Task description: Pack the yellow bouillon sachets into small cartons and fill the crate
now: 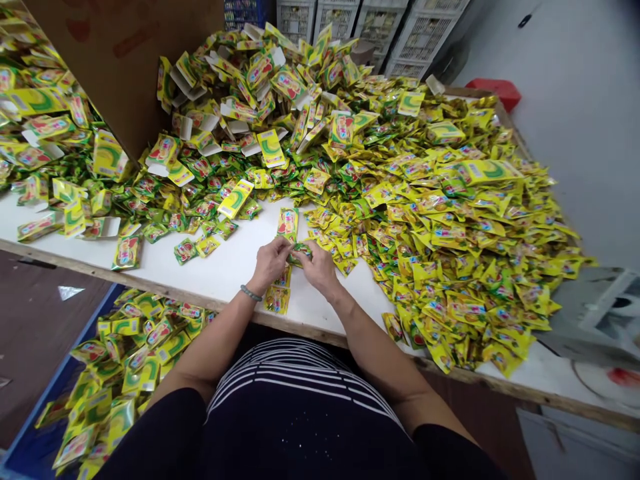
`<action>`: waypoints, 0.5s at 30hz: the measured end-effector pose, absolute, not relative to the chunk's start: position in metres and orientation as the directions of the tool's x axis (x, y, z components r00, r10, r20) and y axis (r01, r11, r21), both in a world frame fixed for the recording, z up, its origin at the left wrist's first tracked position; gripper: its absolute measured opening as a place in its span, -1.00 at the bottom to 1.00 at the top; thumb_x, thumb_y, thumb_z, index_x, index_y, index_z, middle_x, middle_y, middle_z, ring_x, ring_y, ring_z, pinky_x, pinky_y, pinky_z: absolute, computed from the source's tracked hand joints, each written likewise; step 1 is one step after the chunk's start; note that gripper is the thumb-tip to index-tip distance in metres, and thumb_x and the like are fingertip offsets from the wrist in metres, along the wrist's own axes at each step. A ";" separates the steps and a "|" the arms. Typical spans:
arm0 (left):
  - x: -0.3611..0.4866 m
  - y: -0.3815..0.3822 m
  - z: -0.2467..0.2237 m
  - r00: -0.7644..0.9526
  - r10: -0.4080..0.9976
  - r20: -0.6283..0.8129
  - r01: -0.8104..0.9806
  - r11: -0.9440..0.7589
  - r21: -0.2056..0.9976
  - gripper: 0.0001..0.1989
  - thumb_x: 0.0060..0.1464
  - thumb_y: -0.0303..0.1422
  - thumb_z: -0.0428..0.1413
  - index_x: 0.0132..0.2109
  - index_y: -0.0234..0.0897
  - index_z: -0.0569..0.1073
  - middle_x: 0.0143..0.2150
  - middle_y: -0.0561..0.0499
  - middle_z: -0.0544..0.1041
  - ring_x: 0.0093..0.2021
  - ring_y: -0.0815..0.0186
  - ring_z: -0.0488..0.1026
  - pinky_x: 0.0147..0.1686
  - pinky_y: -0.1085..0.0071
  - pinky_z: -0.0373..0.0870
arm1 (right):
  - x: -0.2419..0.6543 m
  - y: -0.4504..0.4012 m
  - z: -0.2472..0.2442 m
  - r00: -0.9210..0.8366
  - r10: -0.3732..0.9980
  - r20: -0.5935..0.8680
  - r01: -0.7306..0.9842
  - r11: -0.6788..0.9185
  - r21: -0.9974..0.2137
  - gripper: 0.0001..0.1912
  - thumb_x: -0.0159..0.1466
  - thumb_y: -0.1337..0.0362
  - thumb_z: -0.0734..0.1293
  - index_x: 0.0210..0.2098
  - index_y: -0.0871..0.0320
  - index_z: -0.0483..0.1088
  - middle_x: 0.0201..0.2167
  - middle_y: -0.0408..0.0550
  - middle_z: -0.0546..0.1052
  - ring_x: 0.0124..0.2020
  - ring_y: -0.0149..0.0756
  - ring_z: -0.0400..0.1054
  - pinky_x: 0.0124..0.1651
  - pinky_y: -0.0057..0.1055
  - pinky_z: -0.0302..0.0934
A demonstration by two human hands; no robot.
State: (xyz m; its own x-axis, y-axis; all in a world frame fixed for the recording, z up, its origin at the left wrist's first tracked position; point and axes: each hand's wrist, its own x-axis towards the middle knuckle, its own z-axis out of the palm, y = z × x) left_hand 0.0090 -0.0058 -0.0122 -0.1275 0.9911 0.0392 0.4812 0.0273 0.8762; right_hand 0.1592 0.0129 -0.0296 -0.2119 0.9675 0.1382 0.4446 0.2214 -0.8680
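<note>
My left hand [271, 264] and my right hand [319, 268] meet over the white tabletop, fingers pinched. Between them is a small green packet [301, 254], gripped from both sides. Just beyond my fingers a small yellow-and-green carton [288, 224] with a red fruit print lies on the table, its near end partly covered by my left hand. Yellow packets [277, 299] lie below my hands, near the table's front edge. To the left, a loose green packet [185, 251] rests beside a yellow one [207, 246].
A large heap of yellow packets [465, 247] covers the right side. Open cartons [265, 73] are piled at the back, beside a brown cardboard box [125, 60]. A blue crate [30, 437] of filled cartons stands below left. White crates [380, 27] are stacked behind.
</note>
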 end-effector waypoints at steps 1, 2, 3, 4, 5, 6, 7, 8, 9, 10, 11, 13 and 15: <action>0.009 -0.007 -0.011 -0.138 0.988 0.075 0.527 0.009 0.850 -0.80 0.15 -0.23 0.09 -0.38 -0.22 0.40 -0.49 0.08 0.41 -0.41 0.34 0.33 -0.35 0.43 0.25 | 0.159 0.011 -0.028 -0.239 0.958 0.158 0.497 0.261 -0.827 -0.77 0.29 0.10 0.29 -0.19 0.11 0.41 -0.34 -0.03 0.55 -0.31 -0.18 0.42 -0.21 -0.33 0.22; 0.008 -0.007 -0.009 -0.153 0.982 0.111 0.556 -0.007 0.831 -0.80 0.16 -0.24 0.08 -0.39 -0.22 0.38 -0.47 0.08 0.42 -0.40 0.34 0.34 -0.32 0.43 0.26 | 0.159 0.009 -0.027 -0.275 0.949 0.154 0.526 0.282 -0.802 -0.80 0.30 0.15 0.28 -0.15 0.10 0.41 -0.34 -0.03 0.55 -0.30 -0.17 0.43 -0.21 -0.34 0.21; 0.007 -0.007 -0.007 -0.172 0.976 0.134 0.559 -0.016 0.829 -0.80 0.17 -0.24 0.06 -0.39 -0.21 0.36 -0.47 0.08 0.43 -0.40 0.34 0.35 -0.31 0.43 0.26 | 0.160 0.007 -0.027 -0.311 0.942 0.127 0.537 0.284 -0.794 -0.79 0.29 0.18 0.29 -0.11 0.10 0.40 -0.35 -0.05 0.55 -0.32 -0.18 0.43 -0.22 -0.34 0.21; 0.005 -0.006 -0.005 -0.189 0.972 0.138 0.538 -0.015 0.843 -0.79 0.18 -0.24 0.04 -0.39 -0.21 0.34 -0.47 0.08 0.43 -0.41 0.34 0.36 -0.31 0.43 0.27 | 0.161 0.006 -0.027 -0.340 0.936 0.086 0.532 0.267 -0.803 -0.76 0.28 0.19 0.31 -0.08 0.09 0.39 -0.37 -0.08 0.55 -0.35 -0.19 0.42 -0.24 -0.35 0.21; 0.003 -0.005 -0.002 -0.199 0.972 0.122 0.500 -0.006 0.866 -0.79 0.20 -0.23 0.03 -0.39 -0.20 0.32 -0.48 0.09 0.43 -0.43 0.35 0.36 -0.32 0.43 0.28 | 0.162 0.005 -0.029 -0.357 0.933 0.041 0.515 0.233 -0.825 -0.73 0.26 0.19 0.34 -0.06 0.08 0.38 -0.39 -0.11 0.55 -0.38 -0.21 0.42 -0.25 -0.36 0.21; 0.001 -0.004 0.001 -0.198 0.976 0.094 0.462 0.008 0.887 -0.78 0.21 -0.22 0.01 -0.38 -0.20 0.30 -0.50 0.09 0.43 -0.46 0.35 0.37 -0.34 0.43 0.28 | 0.163 0.005 -0.031 -0.355 0.935 0.007 0.486 0.191 -0.853 -0.70 0.24 0.18 0.36 -0.05 0.08 0.38 -0.38 -0.13 0.55 -0.39 -0.23 0.41 -0.26 -0.36 0.22; -0.001 -0.004 0.004 -0.190 0.980 0.064 0.446 0.028 0.895 -0.77 0.22 -0.20 0.01 -0.37 -0.19 0.29 -0.51 0.09 0.44 -0.48 0.35 0.37 -0.36 0.43 0.28 | 0.166 0.006 -0.033 -0.335 0.942 -0.011 0.451 0.150 -0.880 -0.67 0.21 0.17 0.38 -0.04 0.08 0.38 -0.35 -0.14 0.56 -0.39 -0.25 0.41 -0.25 -0.37 0.23; -0.003 -0.004 0.008 -0.188 0.981 0.043 0.466 0.051 0.884 -0.75 0.22 -0.18 0.01 -0.38 -0.19 0.29 -0.51 0.08 0.45 -0.49 0.34 0.38 -0.37 0.42 0.27 | 0.168 0.008 -0.034 -0.301 0.954 -0.012 0.414 0.119 -0.902 -0.64 0.20 0.16 0.40 -0.03 0.09 0.39 -0.31 -0.13 0.57 -0.36 -0.26 0.42 -0.23 -0.37 0.25; -0.005 -0.006 0.013 -0.202 0.979 0.029 0.524 0.082 0.848 -0.74 0.22 -0.17 0.02 -0.39 -0.20 0.30 -0.51 0.07 0.45 -0.48 0.33 0.38 -0.37 0.41 0.26 | 0.170 0.011 -0.036 -0.261 0.965 -0.004 0.383 0.099 -0.918 -0.62 0.19 0.15 0.40 -0.02 0.10 0.39 -0.26 -0.11 0.58 -0.33 -0.26 0.43 -0.21 -0.37 0.26; -0.006 -0.009 0.017 -0.231 0.973 0.021 0.604 0.127 0.787 -0.72 0.22 -0.15 0.04 -0.39 -0.20 0.31 -0.51 0.05 0.46 -0.47 0.31 0.39 -0.37 0.40 0.25 | 0.172 0.013 -0.037 -0.226 0.974 0.004 0.365 0.088 -0.927 -0.61 0.18 0.14 0.41 -0.02 0.11 0.41 -0.25 -0.11 0.58 -0.31 -0.26 0.43 -0.20 -0.36 0.27; -0.007 -0.013 0.020 -0.264 0.965 0.011 0.687 0.180 0.704 -0.71 0.21 -0.12 0.06 -0.38 -0.21 0.34 -0.49 0.03 0.47 -0.45 0.28 0.41 -0.35 0.38 0.25 | 0.174 0.016 -0.037 -0.208 0.978 0.007 0.365 0.084 -0.927 -0.62 0.17 0.13 0.42 -0.04 0.12 0.43 -0.26 -0.10 0.58 -0.30 -0.25 0.43 -0.20 -0.36 0.27; -0.005 -0.023 0.024 -0.287 0.957 -0.029 0.820 0.262 0.508 -0.68 0.14 -0.05 0.14 -0.32 -0.23 0.41 -0.41 -0.04 0.50 -0.35 0.18 0.46 -0.31 0.33 0.27 | 0.176 0.019 -0.038 -0.221 0.975 -0.003 0.418 0.092 -0.904 -0.70 0.17 0.13 0.43 -0.14 0.13 0.48 -0.33 -0.10 0.59 -0.32 -0.23 0.43 -0.21 -0.35 0.26; -0.001 -0.033 0.022 -0.243 0.963 -0.114 0.898 0.268 0.348 -0.61 0.01 -0.02 0.25 -0.25 -0.27 0.45 -0.27 -0.15 0.52 -0.22 0.07 0.49 -0.25 0.29 0.30 | 0.175 0.019 -0.038 -0.250 0.968 0.008 0.507 0.138 -0.851 -0.79 0.18 0.17 0.43 -0.22 0.13 0.51 -0.34 -0.07 0.60 -0.30 -0.18 0.45 -0.19 -0.32 0.27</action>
